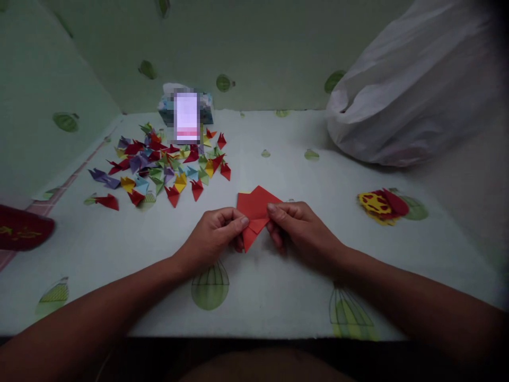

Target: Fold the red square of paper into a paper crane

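The red paper (254,204) lies between my 2 hands, just to the right of my left hand (214,231) and just to the left of my right hand (308,228). Its long axis runs away from me, leaning a little right, with 1 sharp tip pointing down toward my body. Neither hand is clearly nearer, since each touches an edge of it.

My left hand is closed in a pinch, thumb flat on the lower left side and the fingers curled behind. My right hand pinches the right edge between thumb and fingers, nearly shut, its lower fingers bent under. A crease band crosses the paper between my 2 thumbs, and a thin yellow sliver shows at its top left; I cannot tell what that belongs to.

Beyond my left hand, many small folded paper shapes (173,195) are scattered over the surface (278,302). Behind them a lit, blurred-out screen (186,114) stands before a tissue box (166,112). Farther right lie yellow and red cutout pieces (374,202), with a white plastic bag (389,106) behind. A dark red object (24,228) sits at the far left.
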Motion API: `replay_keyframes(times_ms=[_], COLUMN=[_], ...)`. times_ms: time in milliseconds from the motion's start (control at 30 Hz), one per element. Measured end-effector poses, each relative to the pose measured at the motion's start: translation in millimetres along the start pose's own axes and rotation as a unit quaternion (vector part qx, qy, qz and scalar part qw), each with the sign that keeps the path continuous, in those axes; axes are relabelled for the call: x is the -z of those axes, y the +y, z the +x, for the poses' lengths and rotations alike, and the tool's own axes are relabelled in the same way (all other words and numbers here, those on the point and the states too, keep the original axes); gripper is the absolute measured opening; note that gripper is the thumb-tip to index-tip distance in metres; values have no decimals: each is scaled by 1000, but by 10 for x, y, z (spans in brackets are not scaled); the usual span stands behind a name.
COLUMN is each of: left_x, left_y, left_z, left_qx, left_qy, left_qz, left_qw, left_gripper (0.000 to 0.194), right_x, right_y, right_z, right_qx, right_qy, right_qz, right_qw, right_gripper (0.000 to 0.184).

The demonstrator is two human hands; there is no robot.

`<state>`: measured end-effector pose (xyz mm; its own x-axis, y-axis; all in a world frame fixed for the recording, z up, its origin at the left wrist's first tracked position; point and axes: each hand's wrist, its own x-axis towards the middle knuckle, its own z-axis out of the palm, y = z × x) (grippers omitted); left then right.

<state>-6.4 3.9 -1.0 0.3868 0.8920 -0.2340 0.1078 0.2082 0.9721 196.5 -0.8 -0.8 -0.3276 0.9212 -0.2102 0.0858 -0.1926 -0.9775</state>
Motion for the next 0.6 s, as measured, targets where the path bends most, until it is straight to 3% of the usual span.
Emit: replay_keyframes(times_ms=[333, 500, 600], left_x=[-4, 15, 24], left_y=[54, 12, -25], left_z=[-18, 0, 30], left_qx=[-2, 5, 11], left_qy=[-16, -28, -13], left_qz=[22, -22, -58], left_qw=[1000, 999, 998], left_gripper=[26, 27, 27], right_x=[-17, -1, 25], right_y=[-25, -24, -26], right_z=[14, -10, 12], right_qx=[9, 33, 57], right_qy=[-68, -39, -18], right_qz=[-52, -30, 27], right_qw=[996, 998, 998], right_gripper=[49, 50, 33])
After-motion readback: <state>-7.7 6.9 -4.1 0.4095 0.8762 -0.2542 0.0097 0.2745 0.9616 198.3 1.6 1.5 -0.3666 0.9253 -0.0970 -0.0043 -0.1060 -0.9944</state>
